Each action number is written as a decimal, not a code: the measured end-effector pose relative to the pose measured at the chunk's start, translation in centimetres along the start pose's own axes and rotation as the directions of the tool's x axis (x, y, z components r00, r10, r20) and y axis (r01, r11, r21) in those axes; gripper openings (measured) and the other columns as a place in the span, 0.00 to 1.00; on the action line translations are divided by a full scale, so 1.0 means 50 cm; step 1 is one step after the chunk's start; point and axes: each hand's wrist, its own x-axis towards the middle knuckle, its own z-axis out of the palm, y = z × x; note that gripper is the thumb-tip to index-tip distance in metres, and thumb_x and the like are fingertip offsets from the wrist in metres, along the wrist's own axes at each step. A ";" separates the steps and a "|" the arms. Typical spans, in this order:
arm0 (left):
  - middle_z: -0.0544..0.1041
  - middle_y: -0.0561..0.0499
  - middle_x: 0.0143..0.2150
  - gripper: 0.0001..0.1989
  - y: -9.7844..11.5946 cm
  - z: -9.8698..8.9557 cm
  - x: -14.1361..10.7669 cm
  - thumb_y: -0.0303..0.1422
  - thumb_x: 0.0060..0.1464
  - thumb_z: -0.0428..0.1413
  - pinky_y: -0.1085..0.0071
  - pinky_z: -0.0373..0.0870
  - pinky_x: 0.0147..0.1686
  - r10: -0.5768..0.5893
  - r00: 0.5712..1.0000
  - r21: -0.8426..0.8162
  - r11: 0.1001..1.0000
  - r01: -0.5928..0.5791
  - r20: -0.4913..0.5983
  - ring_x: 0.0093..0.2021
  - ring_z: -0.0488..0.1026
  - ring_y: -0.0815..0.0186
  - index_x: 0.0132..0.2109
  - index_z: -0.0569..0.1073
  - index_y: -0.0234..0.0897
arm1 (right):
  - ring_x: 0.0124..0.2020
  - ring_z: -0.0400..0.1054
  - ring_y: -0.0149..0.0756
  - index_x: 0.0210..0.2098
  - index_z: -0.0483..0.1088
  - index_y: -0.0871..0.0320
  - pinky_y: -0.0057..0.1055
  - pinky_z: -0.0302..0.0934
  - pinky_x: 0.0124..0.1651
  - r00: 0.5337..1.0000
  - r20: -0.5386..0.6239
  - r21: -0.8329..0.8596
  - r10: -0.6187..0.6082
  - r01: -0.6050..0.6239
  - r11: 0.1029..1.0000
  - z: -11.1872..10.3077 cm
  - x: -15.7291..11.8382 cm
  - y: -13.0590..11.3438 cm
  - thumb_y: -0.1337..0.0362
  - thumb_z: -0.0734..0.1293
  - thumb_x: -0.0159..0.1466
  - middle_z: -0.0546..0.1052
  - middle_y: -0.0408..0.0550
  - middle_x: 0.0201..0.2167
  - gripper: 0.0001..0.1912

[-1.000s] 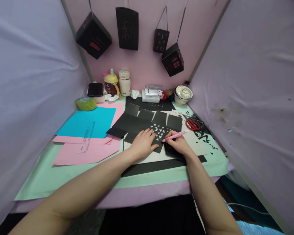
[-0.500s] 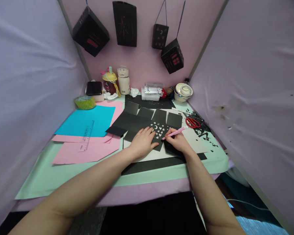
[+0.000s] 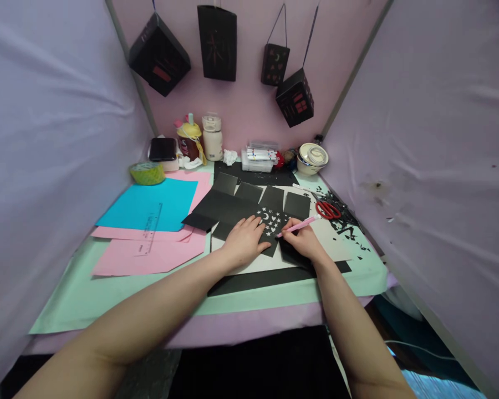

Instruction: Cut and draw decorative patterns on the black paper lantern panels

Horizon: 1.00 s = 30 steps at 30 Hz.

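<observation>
Black card [image 3: 228, 208] with cut flaps lies on a white board [image 3: 330, 244]; white stars, hearts and a crescent moon show through its right part. My left hand [image 3: 245, 239] rests flat on the card with fingers stretched, just left of the cut-outs. In my right hand [image 3: 300, 239] is a pink pen-shaped craft knife [image 3: 303, 224], held in a writing grip. Its tip meets the card at the right side of the cut-outs; the blade is too small to make out. Another piece of black card [image 3: 289, 254] lies partly under my right hand.
Red-handled scissors [image 3: 327, 210] and black paper scraps [image 3: 348, 221] lie at right. At left are blue card [image 3: 149, 208], pink sheets [image 3: 120, 260], a clear ruler [image 3: 152, 230] and green tape [image 3: 147, 173]. Bottles and a lidded bowl [image 3: 311, 159] line the back; black lanterns [image 3: 217, 44] hang above.
The whole view has shifted slightly. My left hand stays in place on the card, and my right hand with the craft knife shows hardly any movement.
</observation>
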 end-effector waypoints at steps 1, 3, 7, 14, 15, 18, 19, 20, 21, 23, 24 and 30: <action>0.61 0.41 0.66 0.26 -0.001 0.001 0.000 0.45 0.62 0.51 0.56 0.50 0.64 0.003 1.000 0.000 1.000 -0.003 -0.004 0.67 0.54 0.52 0.61 0.66 0.33 | 0.29 0.66 0.36 0.25 0.67 0.56 0.31 0.58 0.35 1.000 -0.001 -0.001 0.003 -0.004 1.000 0.000 0.000 0.001 0.65 0.64 0.54 0.74 0.42 0.25 0.02; 0.61 0.41 0.66 0.26 -0.001 0.002 0.000 0.45 0.62 0.50 0.57 0.50 0.64 0.010 1.000 0.001 1.000 -0.010 -0.013 0.67 0.54 0.53 0.60 0.66 0.33 | 0.29 0.66 0.36 0.25 0.67 0.56 0.31 0.58 0.34 1.000 -0.004 -0.002 0.012 -0.012 1.000 0.000 0.001 0.001 0.65 0.64 0.54 0.74 0.42 0.25 0.02; 0.62 0.42 0.66 0.25 -0.002 0.002 -0.002 0.45 0.63 0.49 0.57 0.50 0.64 0.014 1.000 0.001 1.000 -0.014 -0.025 0.67 0.55 0.53 0.60 0.66 0.35 | 0.28 0.66 0.35 0.25 0.67 0.55 0.31 0.58 0.33 1.000 -0.014 0.001 0.028 -0.028 1.000 -0.002 0.000 0.000 0.65 0.64 0.54 0.74 0.42 0.25 0.02; 0.62 0.41 0.65 0.25 -0.001 0.001 -0.004 0.44 0.62 0.51 0.57 0.50 0.64 0.012 1.000 0.001 1.000 -0.012 -0.028 0.67 0.55 0.52 0.60 0.67 0.32 | 0.28 0.66 0.35 0.25 0.67 0.56 0.31 0.59 0.34 1.000 -0.004 0.009 0.031 -0.031 0.999 -0.004 -0.002 0.003 0.64 0.64 0.55 0.74 0.42 0.25 0.03; 0.62 0.41 0.65 0.25 -0.002 0.001 -0.004 0.44 0.62 0.50 0.57 0.50 0.64 0.011 1.000 0.000 1.000 -0.011 -0.027 0.67 0.55 0.52 0.60 0.67 0.32 | 0.29 0.66 0.36 0.26 0.67 0.56 0.31 0.59 0.34 1.000 0.000 0.010 0.030 -0.030 1.000 -0.004 -0.002 0.004 0.64 0.64 0.55 0.74 0.42 0.25 0.03; 0.62 0.41 0.66 0.25 -0.002 0.003 -0.003 0.45 0.62 0.50 0.56 0.50 0.64 0.011 1.000 -0.003 1.000 -0.011 -0.023 0.67 0.54 0.52 0.60 0.66 0.33 | 0.30 0.67 0.36 0.26 0.68 0.56 0.32 0.59 0.35 1.000 0.006 0.012 0.024 -0.024 1.000 -0.002 -0.002 0.004 0.64 0.64 0.55 0.75 0.43 0.26 0.03; 0.62 0.41 0.66 0.25 -0.003 0.003 -0.003 0.45 0.63 0.49 0.56 0.50 0.64 0.011 1.000 -0.004 1.000 -0.011 -0.021 0.67 0.54 0.52 0.60 0.66 0.33 | 0.30 0.67 0.36 0.26 0.68 0.56 0.32 0.60 0.36 1.000 0.006 0.012 0.022 -0.022 1.000 -0.002 -0.002 0.003 0.65 0.64 0.55 0.75 0.43 0.26 0.03; 0.62 0.41 0.66 0.25 -0.003 0.003 -0.002 0.45 0.63 0.49 0.56 0.50 0.64 0.011 1.000 -0.005 1.000 -0.011 -0.019 0.67 0.54 0.52 0.60 0.66 0.34 | 0.30 0.67 0.36 0.26 0.68 0.56 0.32 0.60 0.36 1.000 0.007 0.012 0.020 -0.020 1.000 -0.002 -0.002 0.003 0.65 0.64 0.54 0.75 0.43 0.26 0.02; 0.61 0.41 0.66 0.25 -0.003 0.003 -0.002 0.45 0.63 0.49 0.56 0.50 0.64 0.011 1.000 -0.005 1.000 -0.011 -0.017 0.67 0.54 0.52 0.60 0.66 0.34 | 0.30 0.67 0.36 0.26 0.68 0.56 0.32 0.60 0.36 1.000 0.007 0.011 0.018 -0.018 1.000 -0.002 -0.002 0.002 0.65 0.64 0.54 0.75 0.43 0.26 0.02; 0.62 0.41 0.66 0.25 -0.004 0.003 -0.001 0.45 0.63 0.49 0.56 0.50 0.64 0.009 1.000 -0.006 1.000 -0.009 -0.013 0.67 0.54 0.52 0.60 0.66 0.34 | 0.30 0.67 0.36 0.26 0.68 0.56 0.32 0.60 0.35 1.000 0.009 0.011 0.015 -0.015 1.000 -0.002 -0.002 0.001 0.65 0.64 0.54 0.75 0.43 0.26 0.02; 0.62 0.41 0.66 0.25 -0.003 0.003 -0.001 0.45 0.62 0.50 0.56 0.50 0.64 0.008 1.000 -0.005 1.000 -0.008 -0.012 0.67 0.54 0.52 0.60 0.66 0.35 | 0.30 0.67 0.36 0.26 0.68 0.56 0.32 0.59 0.35 1.000 0.011 0.011 0.014 -0.014 1.000 -0.002 -0.002 0.001 0.65 0.64 0.54 0.75 0.43 0.26 0.02; 0.61 0.41 0.66 0.27 -0.001 0.001 0.000 0.44 0.62 0.51 0.56 0.50 0.65 -0.005 1.000 -0.005 1.000 0.005 0.003 0.68 0.53 0.52 0.61 0.66 0.31 | 0.30 0.67 0.36 0.26 0.68 0.55 0.31 0.59 0.35 1.000 0.011 0.008 0.010 -0.010 1.000 0.000 -0.003 0.001 0.65 0.64 0.55 0.75 0.43 0.27 0.02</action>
